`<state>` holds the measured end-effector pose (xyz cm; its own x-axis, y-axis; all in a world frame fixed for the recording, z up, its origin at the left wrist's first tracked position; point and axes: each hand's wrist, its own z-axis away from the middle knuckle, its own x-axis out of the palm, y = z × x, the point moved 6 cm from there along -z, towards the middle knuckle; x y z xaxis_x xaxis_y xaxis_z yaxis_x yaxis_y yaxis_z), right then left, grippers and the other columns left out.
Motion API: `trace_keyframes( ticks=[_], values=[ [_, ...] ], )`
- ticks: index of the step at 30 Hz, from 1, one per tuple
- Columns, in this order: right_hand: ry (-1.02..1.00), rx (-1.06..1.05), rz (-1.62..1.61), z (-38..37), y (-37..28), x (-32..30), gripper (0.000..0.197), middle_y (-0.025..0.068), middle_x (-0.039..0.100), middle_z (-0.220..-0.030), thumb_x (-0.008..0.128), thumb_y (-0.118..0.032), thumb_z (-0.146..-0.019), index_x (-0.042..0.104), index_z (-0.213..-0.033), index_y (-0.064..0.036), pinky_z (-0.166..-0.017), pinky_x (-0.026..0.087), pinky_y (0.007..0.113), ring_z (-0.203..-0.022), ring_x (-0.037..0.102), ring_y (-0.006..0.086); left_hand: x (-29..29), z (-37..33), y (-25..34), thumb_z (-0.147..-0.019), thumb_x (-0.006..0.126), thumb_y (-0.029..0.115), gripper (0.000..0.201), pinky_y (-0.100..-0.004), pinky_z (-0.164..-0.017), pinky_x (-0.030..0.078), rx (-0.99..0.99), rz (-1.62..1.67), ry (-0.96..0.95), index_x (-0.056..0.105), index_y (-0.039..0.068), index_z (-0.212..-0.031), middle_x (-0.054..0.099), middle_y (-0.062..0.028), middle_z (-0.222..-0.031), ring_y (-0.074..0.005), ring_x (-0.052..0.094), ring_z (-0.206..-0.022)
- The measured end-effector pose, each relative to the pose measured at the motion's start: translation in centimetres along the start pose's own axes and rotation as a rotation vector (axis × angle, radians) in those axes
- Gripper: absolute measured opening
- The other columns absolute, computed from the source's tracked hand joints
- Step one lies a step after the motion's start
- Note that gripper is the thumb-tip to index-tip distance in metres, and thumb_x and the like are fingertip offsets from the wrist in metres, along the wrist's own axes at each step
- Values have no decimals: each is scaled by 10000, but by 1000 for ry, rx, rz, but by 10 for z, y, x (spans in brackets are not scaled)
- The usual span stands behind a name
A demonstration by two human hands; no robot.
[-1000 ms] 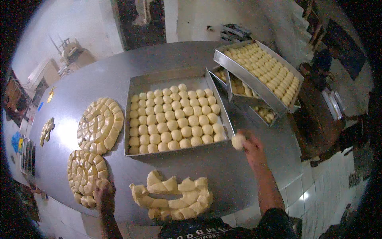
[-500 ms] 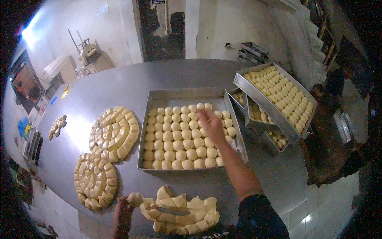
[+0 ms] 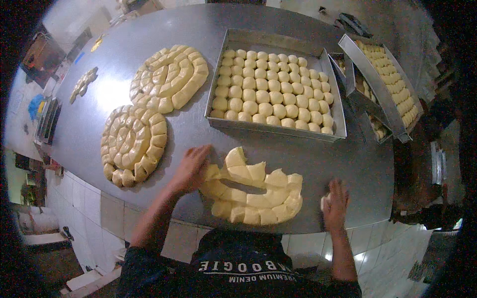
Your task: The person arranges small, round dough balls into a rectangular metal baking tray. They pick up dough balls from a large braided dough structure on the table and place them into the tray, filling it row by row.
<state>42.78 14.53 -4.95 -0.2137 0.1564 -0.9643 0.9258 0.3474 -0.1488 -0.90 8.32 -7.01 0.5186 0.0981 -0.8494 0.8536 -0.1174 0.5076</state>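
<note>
Dough is everywhere on the steel table (image 3: 198, 134), and I go from the biggest thing down. The table is round and bare metal, so the soft pieces can slide and be cut on it without a board. On its far side I see the deep metal tray (image 3: 278, 128), filled with small dough balls (image 3: 273, 89) in close rows — they touch each other, I think because the tray must take as many as possible. To the right, more trays (image 3: 382, 94) with dough are stacked at an angle, one resting over another, probably to save room.

Left of the tray lie two dough spirals (image 3: 169, 77) (image 3: 133, 141), cut in segments but kept coiled; the coil keeps a long rope compact.

Nearest to me is the broken ring of cut dough pieces (image 3: 253, 191), at the table edge between my hands. My left hand (image 3: 191, 166) lies flat with fingers spread on its left end, holding nothing closed. My right hand (image 3: 335, 203) is curled around a small pale dough piece (image 3: 325, 201) — just beside the ring, near the rim.
</note>
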Motion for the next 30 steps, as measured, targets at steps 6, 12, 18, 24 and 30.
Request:
trace_keyframes(
  ticks=[6, 12, 18, 24, 30],
  values=[
    [259, 305, 24, -57, -12, 40, 336, 195, 452, -1212, 483, -263, -870, 499, -1114, -31, -1006, 232, 470, -1165, 375, 379, -10, 34, 33, -782, 538, 64, 566, -407, -896, 376, -88, 213, -222, 362, 102, -1319, 506, -170, -1101, -355, 462, -1006],
    [48, 254, 18, -2, 29, 20, 336, 221, 521, -1091, 545, -304, -842, 521, -1039, -32, -958, 308, 499, -1073, 453, 388, -50, 82, -13, -791, 570, 113, 293, -400, -803, 414, -272, 281, -201, 555, 52, -1077, 509, -172, -987, -332, 501, -893],
    [103, 318, -334, -60, -14, 48, 382, 205, 539, -1054, 559, -301, -825, 519, -1065, -7, -851, 410, 452, -973, 514, 356, -149, 90, -85, -923, 390, 137, 210, -394, -873, 375, -275, 168, 515, 472, -43, -995, 479, -182, -1016, -304, 459, -977],
    [274, 432, -199, -40, 55, 24, 297, 173, 572, -907, 661, -189, -719, 559, -930, -7, -741, 434, 379, -885, 535, 317, -207, 91, -58, -736, 595, -75, 468, -348, -851, 483, -86, -554, 648, 499, 27, -1183, 436, -154, -1196, -288, 465, -1091],
    [262, 146, -224, -57, -12, 32, 291, 154, 581, -918, 657, -224, -722, 560, -918, -33, -812, 434, 430, -881, 548, 366, -147, 62, -65, -799, 531, -6, 457, -311, -952, 361, -502, 543, 667, 440, -9, -1248, 397, -105, -1263, -224, 416, -1153]
  ],
)
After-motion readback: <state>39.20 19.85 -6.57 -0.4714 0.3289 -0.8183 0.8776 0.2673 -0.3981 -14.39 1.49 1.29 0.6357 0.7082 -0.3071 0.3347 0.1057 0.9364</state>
